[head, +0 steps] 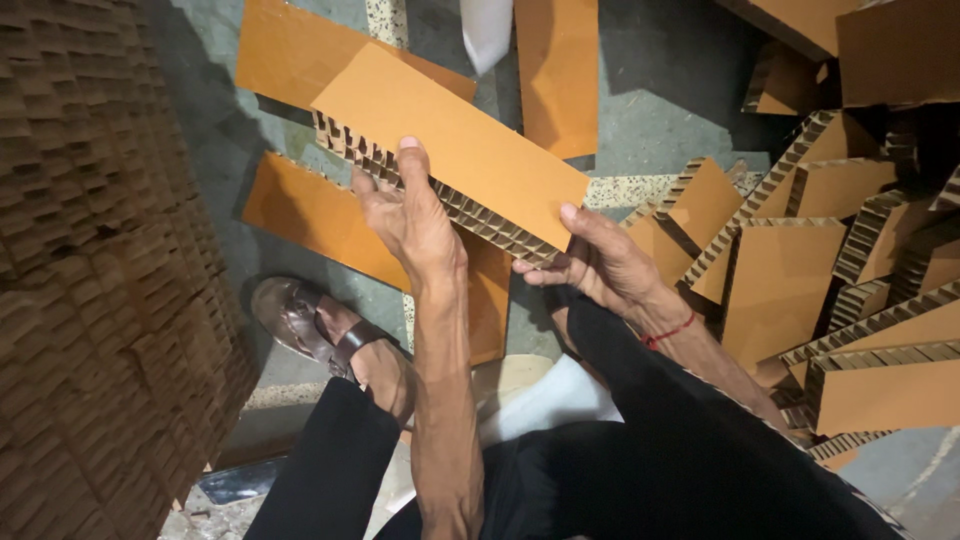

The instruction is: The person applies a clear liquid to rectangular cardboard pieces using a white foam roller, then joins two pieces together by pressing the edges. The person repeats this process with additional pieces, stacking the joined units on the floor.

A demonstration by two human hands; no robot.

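A long brown honeycomb cardboard strip (450, 135) is held slanting above the floor, its open cells showing along the near edge. My left hand (410, 215) grips that near edge around the middle, thumb on top. My right hand (600, 265) holds the strip's lower right corner, a red thread around its wrist. Both arms reach forward over my black-trousered legs.
A tall stack of honeycomb board (90, 280) fills the left side. A heap of cut honeycomb pieces (820, 270) lies at the right. Flat orange cardboard sheets (320, 215) lie on the grey floor. My sandalled foot (310, 325) rests near the stack.
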